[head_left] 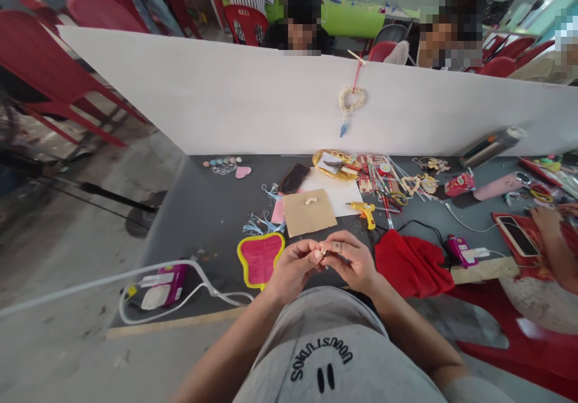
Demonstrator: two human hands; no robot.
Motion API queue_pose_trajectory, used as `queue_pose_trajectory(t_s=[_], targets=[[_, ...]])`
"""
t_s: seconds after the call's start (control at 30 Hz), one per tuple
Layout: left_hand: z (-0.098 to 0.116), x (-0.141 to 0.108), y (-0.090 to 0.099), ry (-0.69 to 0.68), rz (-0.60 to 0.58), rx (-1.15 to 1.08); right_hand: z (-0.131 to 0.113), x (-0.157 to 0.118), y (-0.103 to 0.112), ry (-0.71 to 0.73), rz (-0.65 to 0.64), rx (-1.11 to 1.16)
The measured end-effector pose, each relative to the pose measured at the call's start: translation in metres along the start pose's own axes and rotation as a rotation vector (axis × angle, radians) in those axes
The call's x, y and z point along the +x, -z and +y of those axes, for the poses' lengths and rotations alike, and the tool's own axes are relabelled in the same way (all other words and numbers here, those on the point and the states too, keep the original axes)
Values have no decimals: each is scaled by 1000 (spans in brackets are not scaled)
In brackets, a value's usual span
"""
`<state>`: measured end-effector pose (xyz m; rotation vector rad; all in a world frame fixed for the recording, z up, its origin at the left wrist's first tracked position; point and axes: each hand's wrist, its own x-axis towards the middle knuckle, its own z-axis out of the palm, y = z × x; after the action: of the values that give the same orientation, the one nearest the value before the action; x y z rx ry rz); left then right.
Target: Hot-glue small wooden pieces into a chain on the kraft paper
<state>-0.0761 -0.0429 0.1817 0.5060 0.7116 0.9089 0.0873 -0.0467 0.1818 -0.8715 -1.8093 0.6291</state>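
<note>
Small pale beads (323, 252) are pinched between the fingertips of my left hand (295, 267) and my right hand (351, 261), which meet at the table's front edge. Just beyond them, a short row of similar beads (311, 200) lies on a tan card (309, 213). To the left of my hands is a pink pad with a yellow rim (261, 259). Blue tassels (264, 223) lie behind that pad. A yellow glue gun (363, 211) rests right of the card. A heart-shaped bead loop (351, 99) with a blue tassel hangs on the white divider.
A dark phone (294, 178), a yellow basket (336, 165) and many thin sticks (372, 177) lie farther back. Red cloth (410, 263) is at the right, and a purple power strip (167, 285) with a cable at the left. Another person's hand (546, 219) rests at far right.
</note>
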Motion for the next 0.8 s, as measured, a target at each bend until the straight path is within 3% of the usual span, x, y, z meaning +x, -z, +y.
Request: queue_pose_trajectory(t_s=[0.2,0.43,0.63,0.8], targets=[[0,0,2,20,-38,48,0,-3,2,-77,-46,61],[-1,-2,1,5,-26,56,-1,-3,2,-103,-11,46],[-3,0,2,62,-4,21,0,-2,7,-138,-79,81],[-2,3,1,90,-14,25,0,-2,5,-134,-17,80]])
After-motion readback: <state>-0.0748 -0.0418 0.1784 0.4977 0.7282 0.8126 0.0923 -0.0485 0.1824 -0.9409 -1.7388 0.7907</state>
